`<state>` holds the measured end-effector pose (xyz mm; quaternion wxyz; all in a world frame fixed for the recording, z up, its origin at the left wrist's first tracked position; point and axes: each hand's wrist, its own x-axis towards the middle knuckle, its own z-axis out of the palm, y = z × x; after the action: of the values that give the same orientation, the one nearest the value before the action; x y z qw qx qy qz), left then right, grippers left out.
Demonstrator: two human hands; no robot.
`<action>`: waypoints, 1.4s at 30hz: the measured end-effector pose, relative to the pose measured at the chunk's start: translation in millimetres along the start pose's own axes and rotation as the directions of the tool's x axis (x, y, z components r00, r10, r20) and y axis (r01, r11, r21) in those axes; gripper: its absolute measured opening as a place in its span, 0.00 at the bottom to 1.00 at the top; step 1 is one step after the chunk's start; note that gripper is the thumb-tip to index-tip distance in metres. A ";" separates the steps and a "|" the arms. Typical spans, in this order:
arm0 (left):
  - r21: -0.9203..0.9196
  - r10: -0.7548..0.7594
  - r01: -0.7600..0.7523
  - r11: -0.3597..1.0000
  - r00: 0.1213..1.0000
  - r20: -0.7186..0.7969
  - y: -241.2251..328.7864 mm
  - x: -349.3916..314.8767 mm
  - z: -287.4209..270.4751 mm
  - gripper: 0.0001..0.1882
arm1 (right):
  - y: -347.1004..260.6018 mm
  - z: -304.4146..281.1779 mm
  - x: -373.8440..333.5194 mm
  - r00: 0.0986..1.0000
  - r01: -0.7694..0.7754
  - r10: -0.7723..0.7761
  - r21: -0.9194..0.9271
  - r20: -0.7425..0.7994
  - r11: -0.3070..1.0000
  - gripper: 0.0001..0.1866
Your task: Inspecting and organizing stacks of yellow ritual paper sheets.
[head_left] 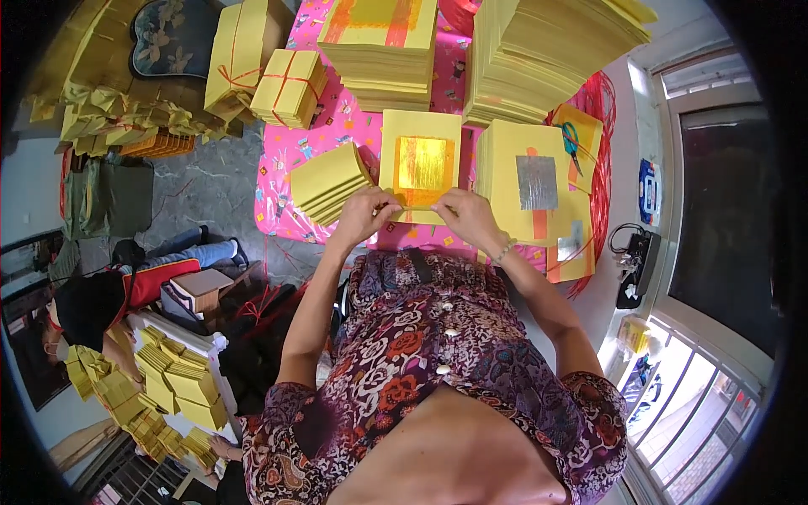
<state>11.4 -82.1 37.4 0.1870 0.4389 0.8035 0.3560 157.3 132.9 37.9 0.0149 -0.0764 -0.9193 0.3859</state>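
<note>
Gold-foil sheet [422,164]: lay on the pink-covered tabletop [273,189], straight ahead of the body and between both hands; unclear whether single or on top of others.
Left grip [364,215]: was pinched nearly closed, thumb against fingers, on the sheet's near edge, left of its middle.
Right grip [469,217]: was pinched just as tightly on the same edge, right of its middle.
Near edge: looked turned up in a narrow band between the fingertips; judged an early stage of a fold, with the foil face lying flat.
Done, by appearance: lay at left as overlapping folded yellow pieces [331,181], near tied packets [288,88] bound in red.
Remaining, by appearance: stood as a silver-foil stack [505,181] at right and tall paper stacks [539,63] behind; far outweighed the folded pieces, so probably nowhere near finished.
Tools: included teal-handled scissors [572,141], beside loose red ribbon [603,143].
Lower left: showed a co-worker [93,303] leaning by yellow bundles [183,379].
Writing: showed no readable wording on the papers; included small printed figures on the pink cover and print, too small to read, on a blue-and-white pack [650,192].
</note>
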 end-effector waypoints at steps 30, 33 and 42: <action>0.356 0.108 -0.096 0.930 0.994 -0.013 0.8 58.7 55.8 0.37 | 50.1 -11.9 152.3 0.940 0.003 -0.116 -0.332 -0.322 0.943 0.10; 0.364 0.093 -0.086 0.927 0.996 -0.001 -0.3 59.1 55.1 0.37 | 48.3 -3.9 157.7 0.971 0.025 -0.098 -0.312 -0.219 0.950 0.11; 0.377 0.095 -0.093 0.922 0.995 0.013 -2.3 60.5 53.8 0.39 | 38.2 5.4 163.5 0.983 0.025 -0.072 -0.266 -0.170 0.964 0.13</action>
<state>10.1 -10.2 0.0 0.0795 0.5037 0.8355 0.2048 0.3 180.3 1.8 0.0960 -0.0892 -0.9589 0.2517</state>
